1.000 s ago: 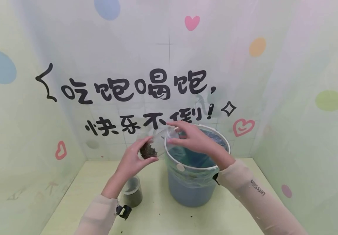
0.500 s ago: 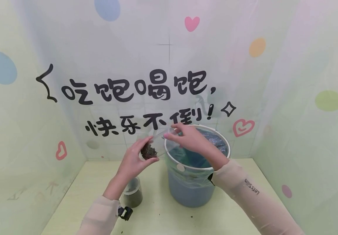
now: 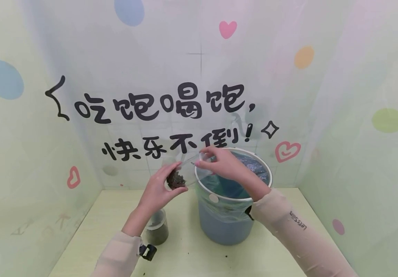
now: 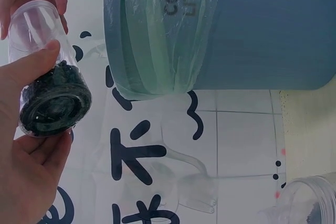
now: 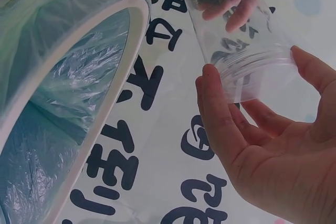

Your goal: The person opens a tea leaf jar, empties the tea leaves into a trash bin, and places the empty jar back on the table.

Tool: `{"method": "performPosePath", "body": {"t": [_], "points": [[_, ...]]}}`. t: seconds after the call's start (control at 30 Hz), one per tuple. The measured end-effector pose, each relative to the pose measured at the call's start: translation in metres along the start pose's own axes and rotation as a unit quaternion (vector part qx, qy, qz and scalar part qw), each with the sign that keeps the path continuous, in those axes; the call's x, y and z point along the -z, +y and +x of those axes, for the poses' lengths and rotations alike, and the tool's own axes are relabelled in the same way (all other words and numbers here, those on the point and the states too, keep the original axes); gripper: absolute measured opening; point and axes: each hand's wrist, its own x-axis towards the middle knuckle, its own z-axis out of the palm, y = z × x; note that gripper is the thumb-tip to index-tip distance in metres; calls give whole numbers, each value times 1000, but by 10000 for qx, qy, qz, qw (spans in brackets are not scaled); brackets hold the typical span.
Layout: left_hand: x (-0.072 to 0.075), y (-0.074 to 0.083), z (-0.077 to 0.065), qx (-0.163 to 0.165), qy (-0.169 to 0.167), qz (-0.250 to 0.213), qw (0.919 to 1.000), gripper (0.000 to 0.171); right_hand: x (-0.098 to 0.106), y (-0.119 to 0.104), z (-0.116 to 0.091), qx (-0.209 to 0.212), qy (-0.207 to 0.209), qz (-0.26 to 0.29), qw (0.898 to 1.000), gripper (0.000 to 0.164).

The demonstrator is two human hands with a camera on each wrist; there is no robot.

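Observation:
A clear plastic jar (image 3: 188,171) is held tilted in the air, its base end down to the left. Dark dried bits, like tea leaves (image 3: 176,180), lie at the bottom of it. My left hand (image 3: 155,190) grips the jar round its base, thumb along the side in the left wrist view. At the other end my right hand (image 3: 223,163) holds the ridged mouth end (image 5: 257,77) between thumb and fingers. I cannot tell whether a clear lid sits on that end. The jar is beside and above the near left rim of a blue bucket (image 3: 224,227).
A white-rimmed, translucent bag (image 3: 230,209) lines the bucket. Left of it on the pale table (image 3: 271,254), a second clear jar (image 3: 157,231) stands with dark contents, below my left forearm. A few dark crumbs (image 3: 226,256) lie in front. Printed curtain walls (image 3: 199,69) surround the table.
My right hand has shifted slightly left and its fingers have changed position on the jar's mouth end. My left hand keeps its grip, and the jar stays tilted.

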Motion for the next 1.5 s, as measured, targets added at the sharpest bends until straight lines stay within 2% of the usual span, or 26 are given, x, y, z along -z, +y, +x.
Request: {"method": "performPosePath", "body": {"t": [0.9,1.33,1.5], "points": [[-6,0,-2,13,-18,-112,9999,78,9,7,-3,495,-409,436,9970,54],[-12,2,0,-94,77,-99,9999,78,7,9,-2,-3,-225,132,9997,58],[-12,3,0,-61,33,-149,9999,79,6,10,-3,-309,-239,319,9987,57]]}}
